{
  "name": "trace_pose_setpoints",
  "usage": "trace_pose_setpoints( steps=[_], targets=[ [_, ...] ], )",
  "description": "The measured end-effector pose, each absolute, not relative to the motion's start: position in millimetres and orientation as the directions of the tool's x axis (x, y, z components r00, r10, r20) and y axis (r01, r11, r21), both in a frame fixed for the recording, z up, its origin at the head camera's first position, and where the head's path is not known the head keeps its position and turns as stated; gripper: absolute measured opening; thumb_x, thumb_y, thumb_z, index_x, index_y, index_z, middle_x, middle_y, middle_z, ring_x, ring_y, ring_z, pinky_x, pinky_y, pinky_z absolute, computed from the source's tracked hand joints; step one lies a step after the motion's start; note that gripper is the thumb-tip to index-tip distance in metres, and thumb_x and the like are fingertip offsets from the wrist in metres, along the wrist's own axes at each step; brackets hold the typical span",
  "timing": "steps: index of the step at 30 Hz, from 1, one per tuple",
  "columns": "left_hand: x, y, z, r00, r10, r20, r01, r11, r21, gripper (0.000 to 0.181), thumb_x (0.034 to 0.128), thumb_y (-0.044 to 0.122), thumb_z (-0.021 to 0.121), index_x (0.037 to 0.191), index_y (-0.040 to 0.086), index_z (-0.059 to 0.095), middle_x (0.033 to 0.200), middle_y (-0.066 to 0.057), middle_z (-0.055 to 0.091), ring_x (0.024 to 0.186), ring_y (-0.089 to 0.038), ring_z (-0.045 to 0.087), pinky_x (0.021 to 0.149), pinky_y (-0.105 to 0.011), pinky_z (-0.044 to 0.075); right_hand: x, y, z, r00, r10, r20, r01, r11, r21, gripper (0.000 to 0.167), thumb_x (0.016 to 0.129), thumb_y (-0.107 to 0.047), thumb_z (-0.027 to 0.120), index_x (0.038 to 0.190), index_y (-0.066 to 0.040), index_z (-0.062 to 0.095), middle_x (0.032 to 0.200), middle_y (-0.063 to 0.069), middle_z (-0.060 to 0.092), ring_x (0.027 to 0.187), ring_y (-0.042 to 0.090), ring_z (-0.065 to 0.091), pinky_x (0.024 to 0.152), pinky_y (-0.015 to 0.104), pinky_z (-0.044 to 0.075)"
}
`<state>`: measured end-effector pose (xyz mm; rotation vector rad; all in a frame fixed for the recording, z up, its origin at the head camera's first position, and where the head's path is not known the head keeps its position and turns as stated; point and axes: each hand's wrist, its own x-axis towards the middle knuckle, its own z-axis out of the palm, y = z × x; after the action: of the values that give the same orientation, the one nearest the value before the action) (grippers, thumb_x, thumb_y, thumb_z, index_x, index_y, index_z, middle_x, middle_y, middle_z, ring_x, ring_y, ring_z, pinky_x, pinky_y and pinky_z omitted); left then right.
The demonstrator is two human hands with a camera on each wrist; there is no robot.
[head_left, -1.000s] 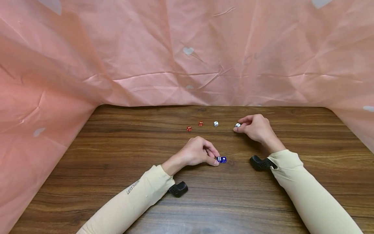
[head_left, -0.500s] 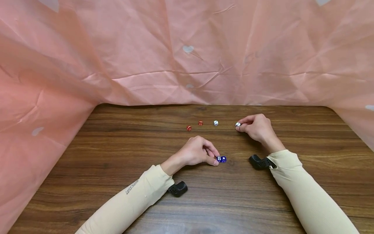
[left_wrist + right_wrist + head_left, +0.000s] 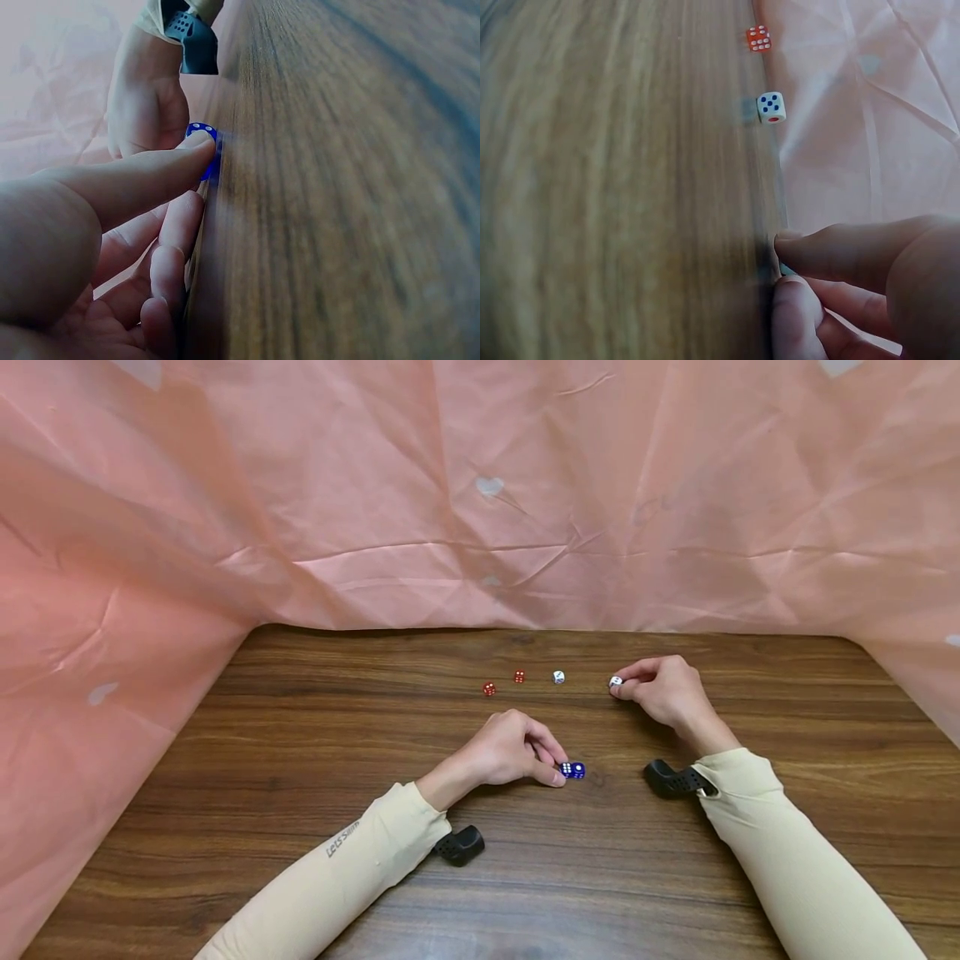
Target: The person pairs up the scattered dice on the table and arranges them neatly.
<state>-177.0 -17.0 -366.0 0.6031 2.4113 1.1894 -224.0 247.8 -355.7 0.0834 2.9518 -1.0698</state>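
Near the middle of the table, in the head view, two blue dice [image 3: 577, 770] sit side by side and touch. My left hand [image 3: 517, 750] pinches the left one of the pair between thumb and fingers; in the left wrist view the thumb covers much of the blue die [image 3: 198, 129]. Farther back and to the right, my right hand [image 3: 667, 693] holds a white die [image 3: 615, 681] by thumb and fingertips. Only a sliver of that die shows in the right wrist view, between thumb [image 3: 832, 247] and finger.
Left of my right hand, another white die [image 3: 558, 677] lies on the wooden table [image 3: 360, 710]. Two red dice [image 3: 519, 677] lie farther left, one slightly nearer. A pink curtain [image 3: 375, 510] with pale hearts surrounds the table's back and sides.
My right fingertips have shifted slightly rightward on the white die, which now shows a little more. The left hand and the other dice stay in place; the head view has swayed slightly.
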Motion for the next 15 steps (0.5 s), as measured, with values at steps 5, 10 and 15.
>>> trace_pose_setpoints(
  steps=[5, 10, 15],
  targets=[
    [-176.3, -17.3, -365.7, -0.835, 0.530, -0.148, 0.204, 0.548, 0.811, 0.018, 0.0760, 0.023, 0.097, 0.088, 0.024, 0.084, 0.076, 0.013, 0.077, 0.062, 0.000, 0.058, 0.062, -0.019, 0.041, -223.5, 247.8, -355.0, -0.999, 0.035, -0.021, 0.041, 0.758, -0.651, 0.030, 0.092, -0.030, 0.081, 0.114, -0.010, 0.082, 0.107, 0.012, 0.082, 0.110, 0.030, 0.064, 0.084, 0.032, 0.045],
    [-176.7, -17.4, -366.2, -0.835, 0.531, -0.145, 0.207, 0.546, 0.812, 0.017, 0.0759, 0.023, 0.097, 0.087, 0.025, 0.084, 0.075, 0.013, 0.076, 0.062, -0.001, 0.058, 0.062, -0.019, 0.041, -222.4, 247.0, -352.6, -0.999, 0.025, -0.025, 0.035, 0.758, -0.651, 0.030, 0.092, -0.030, 0.081, 0.115, -0.010, 0.082, 0.107, 0.011, 0.082, 0.105, 0.027, 0.063, 0.082, 0.031, 0.045],
    [-177.1, -17.3, -366.6, -0.835, 0.532, -0.140, 0.215, 0.550, 0.807, 0.017, 0.0758, 0.023, 0.097, 0.087, 0.025, 0.084, 0.075, 0.013, 0.076, 0.063, 0.000, 0.058, 0.063, -0.019, 0.041, -220.4, 245.6, -349.9, -0.999, 0.013, -0.031, 0.030, 0.765, -0.643, 0.030, 0.092, -0.030, 0.081, 0.115, -0.011, 0.082, 0.100, 0.006, 0.082, 0.095, 0.022, 0.062, 0.077, 0.029, 0.046]
  ],
)
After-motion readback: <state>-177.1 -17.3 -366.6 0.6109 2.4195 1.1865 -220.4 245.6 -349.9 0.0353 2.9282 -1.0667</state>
